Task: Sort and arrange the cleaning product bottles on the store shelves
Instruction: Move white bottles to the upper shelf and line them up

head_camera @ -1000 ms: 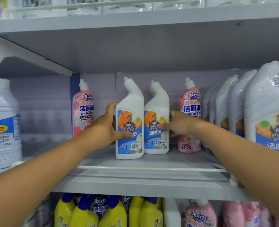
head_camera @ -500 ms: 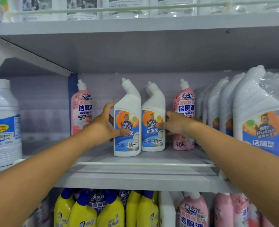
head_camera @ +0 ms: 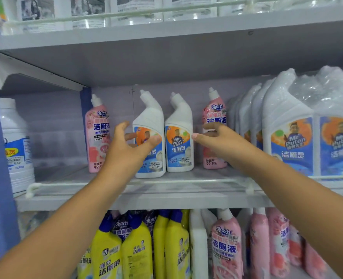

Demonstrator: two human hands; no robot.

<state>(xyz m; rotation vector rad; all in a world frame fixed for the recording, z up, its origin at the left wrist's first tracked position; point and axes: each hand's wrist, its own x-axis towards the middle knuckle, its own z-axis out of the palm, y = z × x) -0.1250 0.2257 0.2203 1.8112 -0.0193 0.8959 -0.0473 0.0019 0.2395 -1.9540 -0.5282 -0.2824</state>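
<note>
Standing upright on the grey metal middle shelf [head_camera: 166,196] are two white angled-neck plastic bottles with blue-orange labels [head_camera: 149,135] [head_camera: 179,135], side by side, flanked by two pink bottles [head_camera: 97,133] [head_camera: 214,129]; left hand [head_camera: 126,148] and right hand [head_camera: 216,137] are both spread loose, gripping nothing, just beside them
</note>
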